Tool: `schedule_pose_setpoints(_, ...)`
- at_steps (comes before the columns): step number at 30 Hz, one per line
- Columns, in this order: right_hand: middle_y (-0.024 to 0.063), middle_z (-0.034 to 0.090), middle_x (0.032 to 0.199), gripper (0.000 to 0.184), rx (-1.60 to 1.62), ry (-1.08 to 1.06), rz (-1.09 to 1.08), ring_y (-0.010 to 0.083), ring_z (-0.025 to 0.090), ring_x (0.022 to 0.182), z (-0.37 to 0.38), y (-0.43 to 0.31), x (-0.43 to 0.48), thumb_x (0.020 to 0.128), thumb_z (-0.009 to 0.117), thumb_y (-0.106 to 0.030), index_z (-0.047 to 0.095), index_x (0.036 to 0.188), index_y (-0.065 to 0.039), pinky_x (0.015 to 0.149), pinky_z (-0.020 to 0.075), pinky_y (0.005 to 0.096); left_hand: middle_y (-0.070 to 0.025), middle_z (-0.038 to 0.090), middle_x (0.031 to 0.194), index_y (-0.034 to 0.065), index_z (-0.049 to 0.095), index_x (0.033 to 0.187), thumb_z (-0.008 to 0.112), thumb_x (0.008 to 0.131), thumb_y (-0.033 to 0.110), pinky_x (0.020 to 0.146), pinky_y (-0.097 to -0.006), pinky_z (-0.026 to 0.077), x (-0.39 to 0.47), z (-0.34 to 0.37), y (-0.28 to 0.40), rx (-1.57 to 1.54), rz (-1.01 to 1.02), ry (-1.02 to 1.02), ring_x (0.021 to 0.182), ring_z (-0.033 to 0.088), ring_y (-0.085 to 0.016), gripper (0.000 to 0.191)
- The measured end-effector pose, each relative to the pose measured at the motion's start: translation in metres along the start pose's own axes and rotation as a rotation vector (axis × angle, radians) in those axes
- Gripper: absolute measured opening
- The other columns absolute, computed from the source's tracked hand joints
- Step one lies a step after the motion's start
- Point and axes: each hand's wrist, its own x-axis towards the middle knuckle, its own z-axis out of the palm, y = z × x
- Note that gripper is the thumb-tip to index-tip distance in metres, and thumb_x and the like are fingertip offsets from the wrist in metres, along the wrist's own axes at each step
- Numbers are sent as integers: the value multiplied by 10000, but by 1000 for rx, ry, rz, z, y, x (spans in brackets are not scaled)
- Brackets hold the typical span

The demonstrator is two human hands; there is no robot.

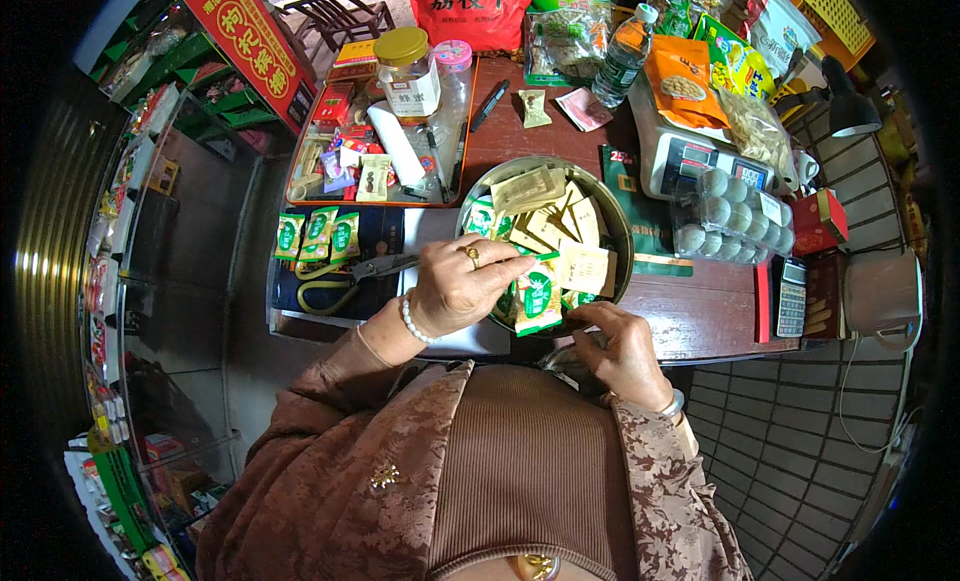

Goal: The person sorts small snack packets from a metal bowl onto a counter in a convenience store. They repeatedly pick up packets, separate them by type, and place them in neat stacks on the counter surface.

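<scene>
A round metal tin (628, 270) holds several beige paper sachets (577, 215) and green-and-white snack packets. My left hand (461, 281), with a gold ring, reaches over the tin's left side; its thumb and index finger pinch the top edge of a green-and-white packet (538, 296). At the lower right rim is my right hand (616, 348), fingers bent beside another green packet (577, 299); whether it grips that packet is hidden. Left of the tin, several green-and-white packets (320, 232) lie by scissors (379, 266) with yellowish handles.
Behind left is a tray (375, 204) with a yellow-lidded jar (409, 78), sweets and pens. To the right are a scale (675, 161), a clear egg carton (735, 217), a calculator (791, 300) and a red box (821, 219). A water bottle (624, 56) stands behind the tin.
</scene>
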Motion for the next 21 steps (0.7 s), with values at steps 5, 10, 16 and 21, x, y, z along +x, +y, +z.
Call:
schedule_pose_setpoints(5, 100, 716, 974, 306, 628, -122, 295, 119, 650, 863, -3, -18, 11, 861, 767, -143, 670, 1081, 47, 771, 522, 298, -52, 703, 869, 67, 745, 992, 774, 688, -28, 593, -304, 550, 9, 7, 12, -44, 26, 77, 693, 672, -206, 320)
schedule_pose_setpoints(10, 5, 707, 886, 150, 812, -169, 311, 57, 594, 799, 7, 3, 8, 920, 696, -85, 713, 1008, 35, 721, 494, 213, -36, 692, 883, 91, 731, 1015, 756, 707, 15, 573, -311, 537, 4, 15, 15, -13, -26, 92, 693, 668, -202, 318)
schedule_pose_setpoints(16, 134, 732, 944, 172, 909, -129, 332, 187, 703, 831, 10, 8, 8, 922, 655, -52, 706, 1041, 62, 799, 572, 317, -71, 704, 875, -4, 686, 1092, 723, 888, 161, 564, -244, 500, -4, 6, 27, -641, -740, -150, 687, 650, -95, 265)
schedule_pose_setpoints(21, 72, 724, 931, 151, 961, -141, 329, 120, 657, 826, 13, 5, 11, 924, 666, -54, 716, 1027, 44, 778, 532, 260, -8, 648, 720, -25, 712, 902, 726, 912, 216, 562, -217, 454, -11, 7, 33, -727, -863, -373, 650, 563, -29, 242)
